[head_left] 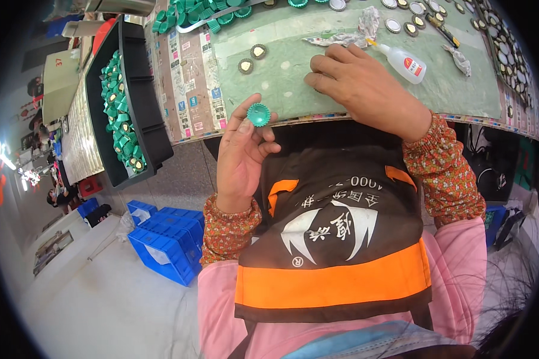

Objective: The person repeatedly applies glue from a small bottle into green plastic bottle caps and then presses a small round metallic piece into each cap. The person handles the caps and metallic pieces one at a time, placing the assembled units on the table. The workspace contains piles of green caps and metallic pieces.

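Your tabletop spreads under your right hand and beyond your left hand, a worn green sheet over printed board. Well to the left of and below your left hand, blue plastic crates stand on a pale floor.

Your left hand pinches the green cap, a shallow round cup with a fluted edge, at its fingertips. Your right hand's fingers curl down; you cannot tell whether they grip anything.

Just beyond your right hand lie a smooth white bottle with a yellow nozzle and crumpled tissue, between it and the loose round discs. Left of your left hand, a black tray holds more green caps.
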The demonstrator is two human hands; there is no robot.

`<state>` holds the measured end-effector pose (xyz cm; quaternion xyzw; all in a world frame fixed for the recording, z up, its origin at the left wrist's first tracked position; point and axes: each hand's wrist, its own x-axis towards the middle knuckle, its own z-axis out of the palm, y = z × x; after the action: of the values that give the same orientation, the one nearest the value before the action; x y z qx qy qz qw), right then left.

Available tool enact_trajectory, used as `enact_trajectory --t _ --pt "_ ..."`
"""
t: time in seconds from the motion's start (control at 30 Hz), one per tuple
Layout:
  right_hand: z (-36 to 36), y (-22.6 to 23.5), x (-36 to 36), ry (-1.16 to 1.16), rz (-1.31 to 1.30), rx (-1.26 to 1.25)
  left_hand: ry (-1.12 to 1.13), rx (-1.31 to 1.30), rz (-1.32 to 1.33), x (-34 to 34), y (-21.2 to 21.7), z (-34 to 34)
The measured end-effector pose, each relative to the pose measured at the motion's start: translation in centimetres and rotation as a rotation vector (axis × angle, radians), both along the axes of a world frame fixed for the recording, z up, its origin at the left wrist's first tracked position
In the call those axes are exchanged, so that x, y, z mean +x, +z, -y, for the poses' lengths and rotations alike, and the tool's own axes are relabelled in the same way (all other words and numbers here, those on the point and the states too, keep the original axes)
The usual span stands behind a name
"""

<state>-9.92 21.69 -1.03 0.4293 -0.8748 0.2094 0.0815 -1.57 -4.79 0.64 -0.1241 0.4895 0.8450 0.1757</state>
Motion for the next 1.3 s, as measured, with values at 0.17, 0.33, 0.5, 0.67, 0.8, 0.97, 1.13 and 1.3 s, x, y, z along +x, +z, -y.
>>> enact_trajectory --t 0.17,0.33,0.5,0.67,0.8,0.97,1.13,1.3 --pt "-0.2 -1.0 1.0 -0.155 0.11 -0.277 -0.037 0.011 0.045 -0.2 0.2 -1.0" --pt "1.0 -1.2 3.0 -0.432 0.112 -0.271 -0.05 -0.014 0.058 -0.1 0.2 -1.2" --pt "2.2 -1.0 3.5 -0.487 0.073 -0.158 -0.066 -0.007 0.069 -0.1 -0.1 -1.4" --pt "2.2 -1.1 3.5 -0.441 0.072 -0.213 -0.09 0.109 0.089 0.1 -0.9 -0.9" --pt "1.9 0.9 3.9 -0.276 0.189 -0.441 -0.088 0.161 0.115 0.3 -1.0 -1.1" --pt "3.0 2.4 5.1 -0.155 0.223 -0.496 -0.126 0.167 0.09 0.6 -1.1 -1.6" --pt "3.2 2.4 5.7 -0.142 0.173 -0.422 -0.156 0.123 0.087 0.9 -1.0 -1.6" --pt "3.1 2.6 5.8 -0.118 0.17 -0.389 -0.165 0.127 0.114 1.0 -1.5 -1.3"
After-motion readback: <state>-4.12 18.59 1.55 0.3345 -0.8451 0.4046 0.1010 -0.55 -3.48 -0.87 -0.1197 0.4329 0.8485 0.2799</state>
